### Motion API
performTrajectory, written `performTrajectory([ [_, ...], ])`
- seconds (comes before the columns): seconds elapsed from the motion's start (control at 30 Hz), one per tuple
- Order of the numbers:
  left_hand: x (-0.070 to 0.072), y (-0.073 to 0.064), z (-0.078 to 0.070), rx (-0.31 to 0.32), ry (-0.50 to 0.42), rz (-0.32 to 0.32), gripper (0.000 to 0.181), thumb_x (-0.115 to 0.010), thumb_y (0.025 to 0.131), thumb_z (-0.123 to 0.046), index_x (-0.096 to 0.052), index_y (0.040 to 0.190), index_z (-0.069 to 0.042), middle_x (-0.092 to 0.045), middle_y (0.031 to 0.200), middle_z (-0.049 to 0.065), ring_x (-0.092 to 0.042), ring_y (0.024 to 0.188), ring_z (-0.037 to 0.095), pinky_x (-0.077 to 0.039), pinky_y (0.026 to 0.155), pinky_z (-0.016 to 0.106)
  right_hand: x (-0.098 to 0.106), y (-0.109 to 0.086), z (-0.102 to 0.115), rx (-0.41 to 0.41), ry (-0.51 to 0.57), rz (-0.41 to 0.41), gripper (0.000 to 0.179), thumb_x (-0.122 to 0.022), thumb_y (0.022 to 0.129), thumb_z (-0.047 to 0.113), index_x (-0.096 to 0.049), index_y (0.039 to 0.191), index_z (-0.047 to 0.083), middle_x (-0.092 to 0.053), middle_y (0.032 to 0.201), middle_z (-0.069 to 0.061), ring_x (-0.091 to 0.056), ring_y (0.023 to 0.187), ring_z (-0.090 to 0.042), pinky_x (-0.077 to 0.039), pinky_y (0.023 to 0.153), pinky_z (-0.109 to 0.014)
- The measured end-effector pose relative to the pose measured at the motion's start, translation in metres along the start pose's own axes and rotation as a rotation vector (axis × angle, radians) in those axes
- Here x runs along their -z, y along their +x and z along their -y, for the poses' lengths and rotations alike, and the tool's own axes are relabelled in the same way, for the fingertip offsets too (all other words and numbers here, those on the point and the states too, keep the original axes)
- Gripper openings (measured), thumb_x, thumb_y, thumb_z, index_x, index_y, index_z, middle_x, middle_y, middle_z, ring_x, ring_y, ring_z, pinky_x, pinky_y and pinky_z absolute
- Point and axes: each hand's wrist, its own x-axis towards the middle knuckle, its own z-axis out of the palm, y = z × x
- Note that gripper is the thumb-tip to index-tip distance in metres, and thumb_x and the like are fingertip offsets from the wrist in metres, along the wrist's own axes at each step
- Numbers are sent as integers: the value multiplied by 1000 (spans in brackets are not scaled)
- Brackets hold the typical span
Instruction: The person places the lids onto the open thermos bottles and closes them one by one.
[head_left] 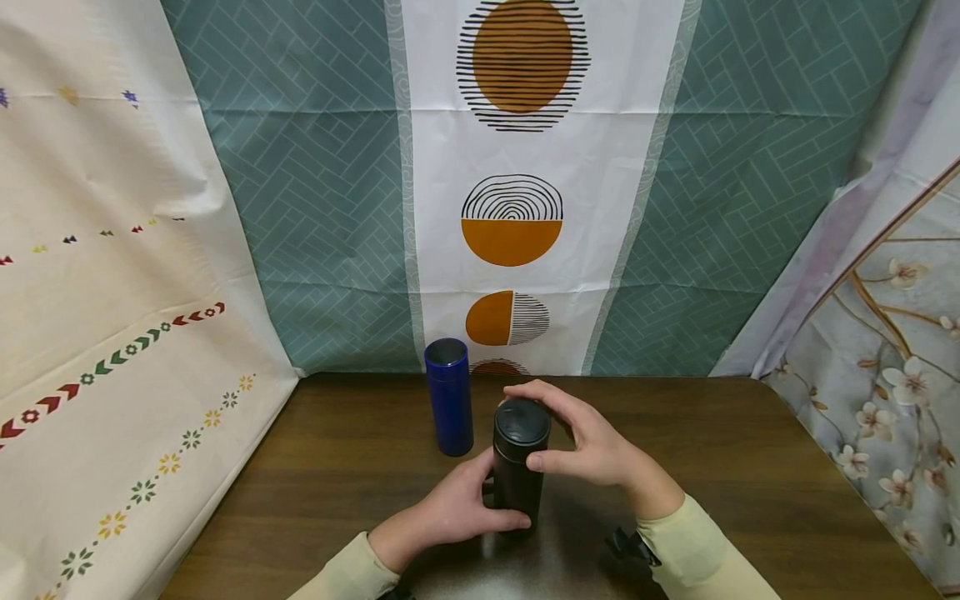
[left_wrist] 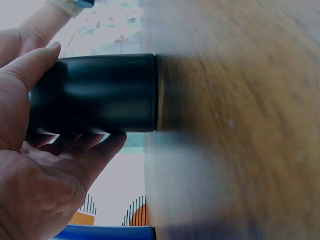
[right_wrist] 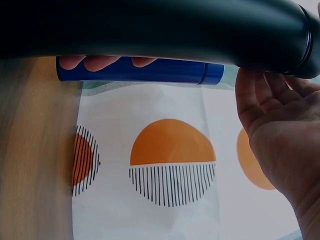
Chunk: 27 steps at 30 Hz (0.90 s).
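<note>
A black thermos bottle [head_left: 516,483] stands upright on the brown table, its dark lid [head_left: 522,423] on top. My left hand [head_left: 459,500] grips the lower body from the left, thumb at the front and fingers behind. Around the upper end is my right hand [head_left: 596,446], its thumb on the near side and its fingers on the far side by the lid. In the left wrist view the bottle's body [left_wrist: 100,95] lies between thumb and fingers, with its base at the tabletop. The right wrist view has the fingers of the right hand [right_wrist: 280,120] against the bottle near the lid seam.
Behind and left of the black bottle stands a blue cylindrical bottle [head_left: 452,412] with a dark top. The wooden table [head_left: 315,483] ends at a patterned cloth [head_left: 510,150] hanging at the back. Printed cloths also hang at the left and right sides.
</note>
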Motion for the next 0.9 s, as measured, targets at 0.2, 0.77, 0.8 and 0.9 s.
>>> performTrajectory([
  [0.2, 0, 0, 0, -2, 2, -2, 80, -94, 93, -37, -51, 160, -34, -68, 144, -10, -66, 132, 14, -54, 112, 43, -1, 1, 2, 19, -8, -18, 70, -83, 96, 8, -57, 160, 14, -64, 150, -8, -65, 130, -32, -50, 117, -41],
  [0.77, -1, 1, 2, -9, 3, -5, 80, -95, 92, -37, -51, 159, -36, -68, 144, -10, -67, 130, 13, -55, 111, 42, 2, 1, -3, 5, -34, -72, 69, -93, 88, 8, -64, 150, 10, -71, 139, -5, -68, 121, -26, -56, 107, -42],
  [0.8, -1, 1, 1, -8, 1, -5, 80, -95, 92, -36, -51, 159, -36, -68, 144, -10, -67, 130, 13, -55, 111, 43, 1, 1, -3, 3, -35, -75, 69, -94, 87, 8, -65, 150, 9, -71, 139, -5, -68, 120, -26, -56, 107, -41],
  [0.9, -1, 1, 1, -5, -2, -6, 80, -95, 92, -36, -51, 159, -36, -68, 144, -10, -67, 130, 13, -54, 111, 43, 1, 1, -2, -6, -40, -82, 69, -95, 86, 8, -65, 148, 6, -71, 139, -4, -68, 119, -26, -56, 106, -41],
])
